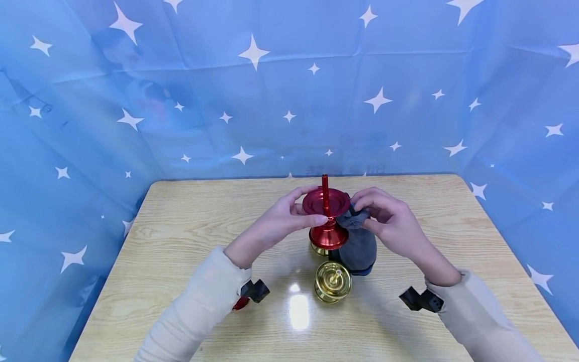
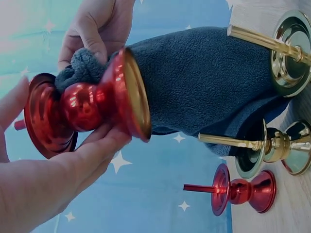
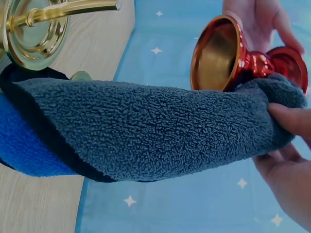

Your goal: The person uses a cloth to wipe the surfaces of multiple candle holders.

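My left hand [image 1: 287,216] holds a shiny red metal candlestick [image 1: 329,234] upright above the table, fingers and thumb around its dish and stem. The candlestick has a thin tube on top, a wide dish and a flared, hollow base. From the right, my right hand [image 1: 391,218] pinches a grey towel [image 1: 359,249] and presses its bunched end against the candlestick between dish and base. The rest of the towel hangs down, and its blue underside [image 3: 34,141] shows in the right wrist view.
A gold candlestick [image 1: 332,281] stands in front of the towel. Another gold candlestick [image 1: 318,250] is partly hidden beneath the held one. A second red candlestick [image 2: 243,191] stands on the wooden table [image 1: 181,226], mostly behind my left sleeve. A blue star-patterned cloth [image 1: 289,90] surrounds the table.
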A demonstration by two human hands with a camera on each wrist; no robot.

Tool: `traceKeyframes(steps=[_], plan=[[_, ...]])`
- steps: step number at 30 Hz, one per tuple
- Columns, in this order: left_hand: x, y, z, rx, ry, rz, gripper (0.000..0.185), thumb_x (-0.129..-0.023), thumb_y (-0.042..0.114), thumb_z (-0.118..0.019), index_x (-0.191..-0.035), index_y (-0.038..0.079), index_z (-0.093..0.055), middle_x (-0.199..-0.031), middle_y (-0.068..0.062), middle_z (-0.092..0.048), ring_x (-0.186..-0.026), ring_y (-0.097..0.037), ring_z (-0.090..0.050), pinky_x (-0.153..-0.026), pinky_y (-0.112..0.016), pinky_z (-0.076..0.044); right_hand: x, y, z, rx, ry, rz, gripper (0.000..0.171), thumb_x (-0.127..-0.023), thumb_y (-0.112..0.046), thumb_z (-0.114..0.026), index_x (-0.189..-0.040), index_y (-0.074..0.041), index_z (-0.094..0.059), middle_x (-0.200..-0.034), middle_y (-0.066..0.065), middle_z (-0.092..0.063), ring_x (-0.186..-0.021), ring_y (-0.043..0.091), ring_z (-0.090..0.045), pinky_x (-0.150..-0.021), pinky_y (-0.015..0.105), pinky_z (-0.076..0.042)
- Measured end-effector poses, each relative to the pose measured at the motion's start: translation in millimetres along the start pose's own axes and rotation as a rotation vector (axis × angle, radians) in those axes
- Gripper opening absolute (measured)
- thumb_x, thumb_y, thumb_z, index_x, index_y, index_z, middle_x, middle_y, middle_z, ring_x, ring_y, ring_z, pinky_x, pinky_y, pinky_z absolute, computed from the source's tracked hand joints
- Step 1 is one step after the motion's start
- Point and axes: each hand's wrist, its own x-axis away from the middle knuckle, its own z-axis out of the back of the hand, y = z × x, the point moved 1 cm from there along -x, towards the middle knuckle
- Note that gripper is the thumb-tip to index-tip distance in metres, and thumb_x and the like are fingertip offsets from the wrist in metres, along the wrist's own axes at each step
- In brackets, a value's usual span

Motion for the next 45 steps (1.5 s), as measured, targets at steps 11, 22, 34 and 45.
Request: traceKeyframes(steps=[11, 22, 34, 45], plan=[[15.0, -11.5, -0.7, -0.062, 0.175, -0.012, 0.069, -0.077, 0.0, -0.071, -0.135, 0.012, -0.035, -0.105, -0.015, -0.062, -0.098, -0.02, -0.059, -0.085, -0.033, -0.046, 1, 8, 13, 0.087, 0.009, -0.059, 0.036, -0.067, 0.029, -0.051, -0.09, 0.003, -0.061, -0.101, 0.004, -0.056, -0.089, 0.006, -0.055, -0.071, 0.015, -0.047], [35.7, -65.0, 1.8, -0.017, 0.246, 0.03, 0.07, -0.077, -0.003, -0.069, -0.135, 0.006, -0.032, -0.117, -0.018, -0.056, -0.106, -0.026, -0.055, -0.086, -0.034, -0.046, 14, 25, 32, 0.11, 0.058, -0.166, 0.026, -0.073, 0.024, -0.056, -0.09, 0.006, -0.06, -0.101, -0.003, -0.055, -0.087, 0.004, -0.055, -0.071, 0.014, -0.048], [53.7, -113.9, 3.3, -0.149, 0.28, 0.102, 0.077, -0.074, 0.002, -0.072, -0.138, 0.006, -0.029, -0.13, -0.019, -0.045, -0.121, -0.034, -0.041, -0.102, -0.049, -0.027, 25, 38, 36, 0.112, 0.045, -0.224, 0.025, -0.074, 0.022, -0.056, -0.092, 0.006, -0.06, -0.102, -0.004, -0.054, -0.087, 0.004, -0.056, -0.07, 0.015, -0.049], [68.7, -130.3, 6.1, -0.152, 0.209, 0.083, 0.075, -0.076, -0.004, -0.068, -0.137, 0.003, -0.026, -0.132, -0.02, -0.042, -0.124, -0.035, -0.036, -0.104, -0.049, -0.022, 28, 42, 36, 0.093, 0.052, -0.224, 0.026, -0.072, 0.025, -0.054, -0.091, 0.008, -0.059, -0.101, 0.007, -0.055, -0.086, 0.003, -0.057, -0.069, 0.016, -0.05]])
